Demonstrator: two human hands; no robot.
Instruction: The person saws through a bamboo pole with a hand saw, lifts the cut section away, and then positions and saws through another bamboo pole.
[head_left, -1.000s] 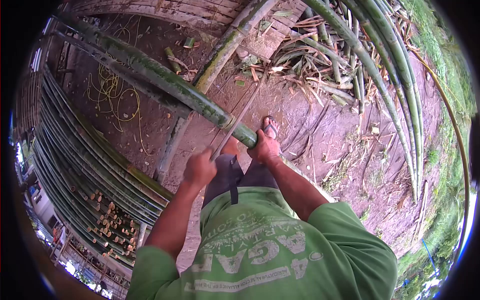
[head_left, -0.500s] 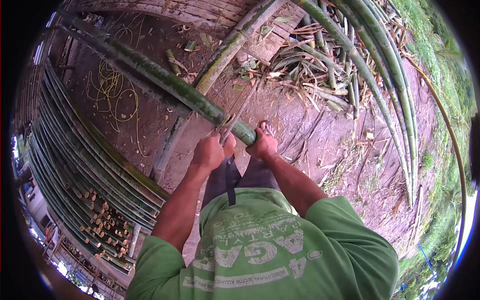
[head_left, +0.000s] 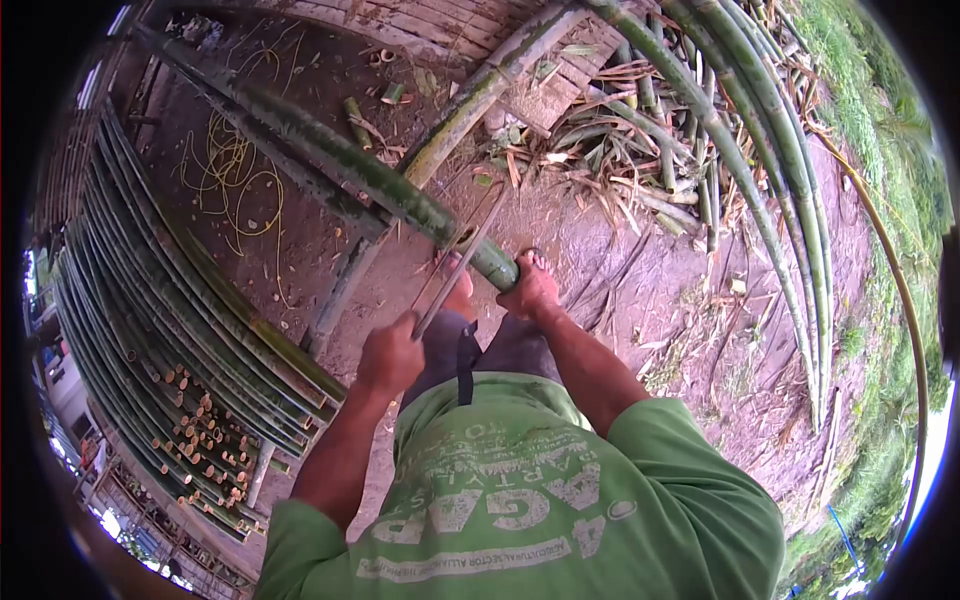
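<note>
the green bamboo pole (head_left: 340,165) slants from the upper left down to the centre of the frame. the right hand (head_left: 530,290) is clamped on its near end. the left hand (head_left: 390,355), lower and further left, is closed round a saw (head_left: 462,262) that crosses the pole just beside the right hand. a stack of poles (head_left: 180,330) lies at the left.

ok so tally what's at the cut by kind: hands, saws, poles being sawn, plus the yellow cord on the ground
hands: 2, left hand and right hand
saw, gripped by the left hand: 1
bamboo pole under the saw, held by the right hand: 1
yellow cord tangle on the dirt: 1
total: 5
</note>
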